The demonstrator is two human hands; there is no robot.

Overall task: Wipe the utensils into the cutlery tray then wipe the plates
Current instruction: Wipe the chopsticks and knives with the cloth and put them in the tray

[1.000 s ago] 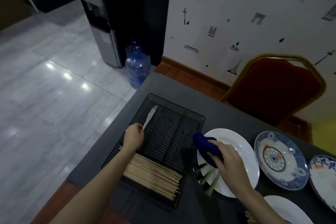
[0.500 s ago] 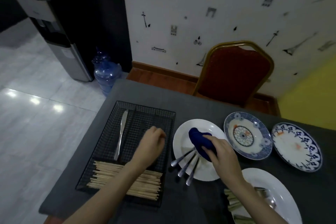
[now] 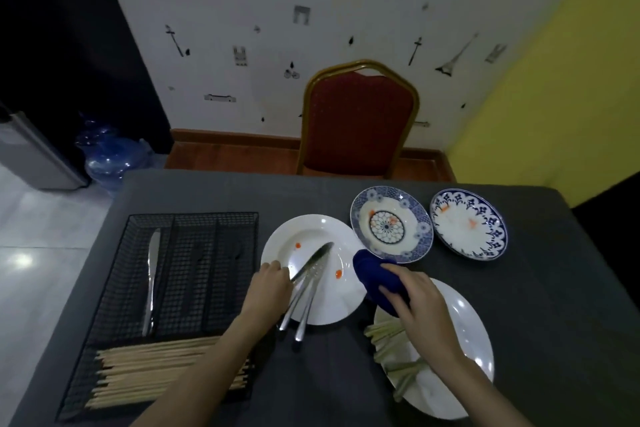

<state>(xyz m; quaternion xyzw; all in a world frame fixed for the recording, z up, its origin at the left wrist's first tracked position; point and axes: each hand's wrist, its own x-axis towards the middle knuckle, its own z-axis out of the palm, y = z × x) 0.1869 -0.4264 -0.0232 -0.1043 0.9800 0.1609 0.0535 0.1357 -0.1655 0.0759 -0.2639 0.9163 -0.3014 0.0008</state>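
A black wire cutlery tray sits at the table's left, with one knife in its far-left slot and wooden chopsticks across its near end. My left hand pinches a metal knife on the white plate, which has red spots; two more utensils lie there with handles over the near rim. My right hand is closed around a blue cloth at that plate's right edge.
Two blue-patterned plates stand at the back right. A second white plate with pale utensils sits under my right arm. A red chair faces the table's far edge; a water bottle stands on the floor.
My left hand left the knife in the tray, moved right to the white plate and took hold of a knife there. The cloth hand shifted off the plate to its right edge.
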